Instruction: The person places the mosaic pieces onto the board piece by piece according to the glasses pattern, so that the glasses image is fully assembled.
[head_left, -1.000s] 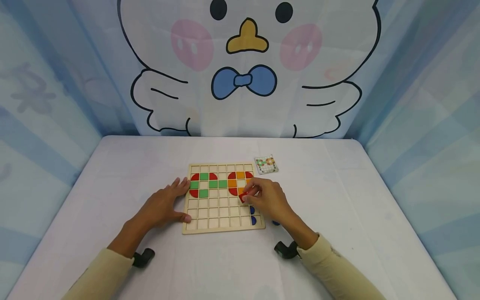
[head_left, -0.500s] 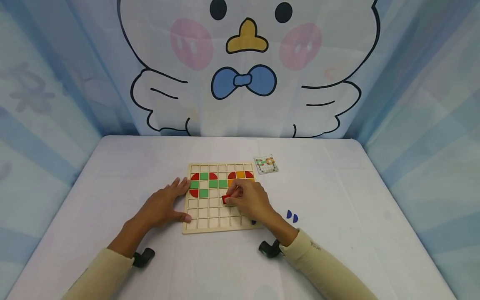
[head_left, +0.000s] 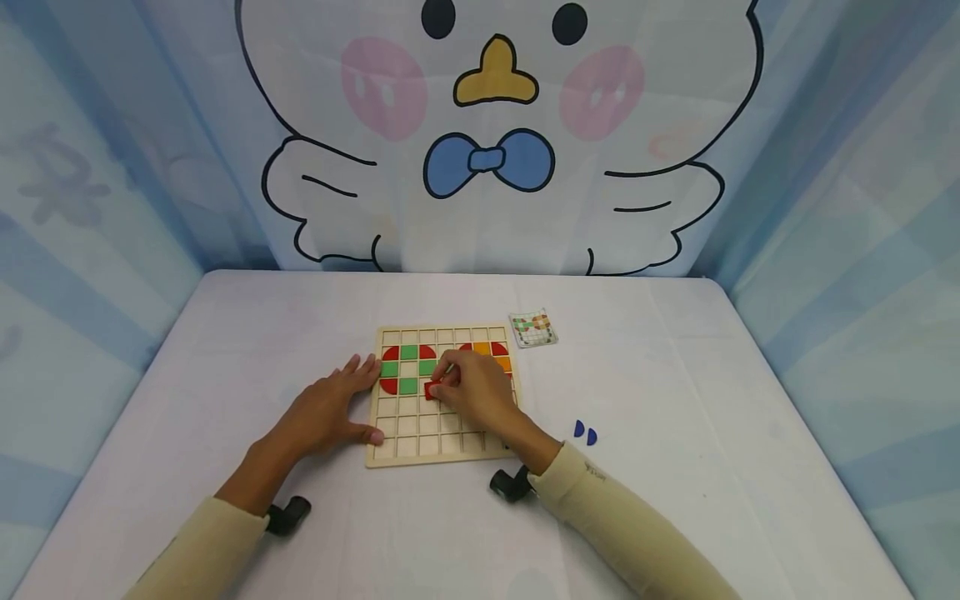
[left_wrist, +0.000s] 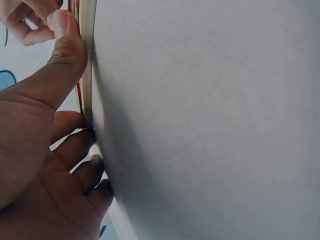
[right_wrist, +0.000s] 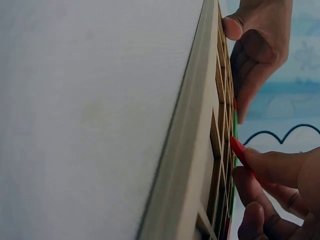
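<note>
A wooden grid board [head_left: 420, 427] lies on the white table, with red, green and orange tiles in its upper rows. My left hand [head_left: 322, 412] rests against its left side, fingers spread and thumb [left_wrist: 65, 42] on the edge near the front corner. Over the middle of the board, my right hand [head_left: 483, 392] pinches a small red tile [right_wrist: 239, 151] between thumb and fingertips. In the head view the red tile is near the third row, right of the green tiles [head_left: 408, 386]. My right hand hides part of the orange tiles [head_left: 504, 364] and the board's right side.
Two blue half-round tiles [head_left: 585, 432] lie on the table right of the board. A small pattern card [head_left: 533, 330] sits beyond its far right corner. A cartoon curtain [head_left: 487, 233] hangs behind the table, and a black camera [head_left: 288, 516] is on the left wrist.
My right hand has moved left across the board with the red tile, from near the right edge to the middle. Two blue tiles on the table came into view. My left hand stays put.
</note>
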